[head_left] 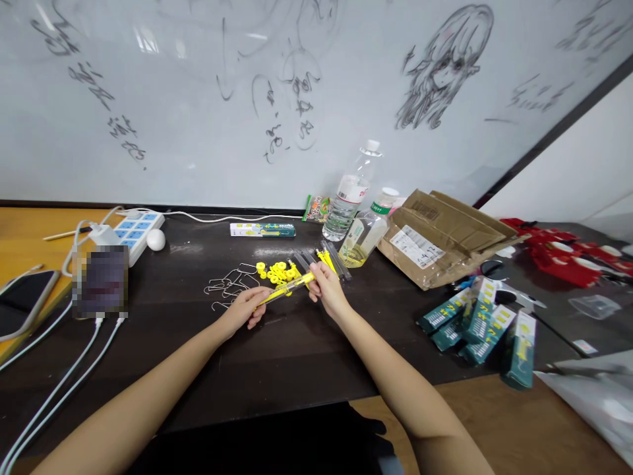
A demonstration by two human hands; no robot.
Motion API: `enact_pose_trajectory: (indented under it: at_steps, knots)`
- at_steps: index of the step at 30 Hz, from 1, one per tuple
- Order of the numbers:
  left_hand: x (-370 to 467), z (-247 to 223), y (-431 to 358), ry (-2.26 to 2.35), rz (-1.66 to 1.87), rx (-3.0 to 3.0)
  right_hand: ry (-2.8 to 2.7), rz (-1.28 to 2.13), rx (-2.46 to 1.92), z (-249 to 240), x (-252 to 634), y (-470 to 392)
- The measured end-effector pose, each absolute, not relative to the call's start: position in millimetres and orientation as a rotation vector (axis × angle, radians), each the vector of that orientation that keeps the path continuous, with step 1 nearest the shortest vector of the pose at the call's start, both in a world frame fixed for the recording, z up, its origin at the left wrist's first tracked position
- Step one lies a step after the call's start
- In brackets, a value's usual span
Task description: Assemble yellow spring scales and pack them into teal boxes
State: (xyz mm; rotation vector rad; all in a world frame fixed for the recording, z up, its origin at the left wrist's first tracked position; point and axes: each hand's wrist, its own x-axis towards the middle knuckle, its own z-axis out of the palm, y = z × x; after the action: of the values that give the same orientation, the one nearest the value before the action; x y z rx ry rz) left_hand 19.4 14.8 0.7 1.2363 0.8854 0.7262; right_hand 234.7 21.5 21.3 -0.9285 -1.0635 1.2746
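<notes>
Over the middle of the desk [267,376], 1 tube [288,288], clear with yellow parts, spans the space between 2 bare hands. Long axis: oblique, running from the left hand [244,309] up and away to the right hand [326,290], so its right end lies farther from the body. Neither hand is nearer; each has an end. Left grip: narrow, thumb and fingers pinched on the yellow left end. Right grip: likewise narrow, fingertips closed about the upper right end; whether a separate piece sits under these fingers cannot be told. Tube appears held clear of the desk, though this is hard to judge from the angle. Just beyond the left hand: wire hooks [236,282], loose and tangled. Directly beyond the tube: yellow pieces [280,272], some ring-shaped, in a pile. Just beyond the right hand: yellow sticks [327,258]. Farther back: 1 box [262,229], lying flat, long axis roughly left to right, and 2 bottles [368,231], upright, just beside the carton [425,237] to their right. Well apart, at right: green boxes [477,313], loosely heaped. Far left: power strip [139,231], near neither hand.
</notes>
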Motion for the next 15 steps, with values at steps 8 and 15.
enact_pose_trajectory:
  at_steps: [8,15]
  knots:
    - [13,4,15,0.799,0.674,1.255,-1.042,1.271,-1.002,18,237,24]
    - [12,11,13,0.689,0.527,1.069,-0.956,1.314,-1.047,24,240,24]
